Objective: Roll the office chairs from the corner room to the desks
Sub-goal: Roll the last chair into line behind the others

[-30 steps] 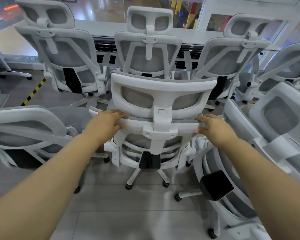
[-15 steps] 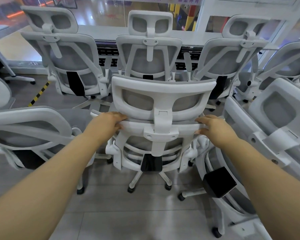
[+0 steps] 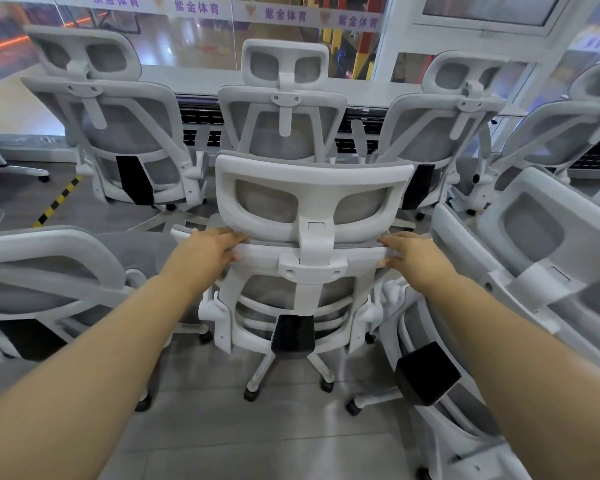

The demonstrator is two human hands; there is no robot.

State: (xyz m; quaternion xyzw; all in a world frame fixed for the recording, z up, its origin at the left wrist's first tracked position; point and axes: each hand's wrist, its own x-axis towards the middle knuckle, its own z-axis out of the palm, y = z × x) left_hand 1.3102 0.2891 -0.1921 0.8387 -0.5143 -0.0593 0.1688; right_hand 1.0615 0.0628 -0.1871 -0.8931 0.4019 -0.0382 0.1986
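A white office chair (image 3: 312,199) with grey mesh and a headrest stands right in front of me, its back toward me, upright on its castors. My left hand (image 3: 205,252) grips the left end of the backrest's top bar. My right hand (image 3: 411,254) grips the right end of the same bar. Both arms reach straight forward.
Three matching chairs (image 3: 281,129) stand in a row behind it along a glass wall. Another chair (image 3: 42,271) crowds the left side and one (image 3: 534,258) leans in at the right. Yellow-black tape (image 3: 58,200) marks the grey tile floor at left.
The held chair has come slightly toward me, and more of the glass wall and floor shows; both hands keep the same grip on the bar.
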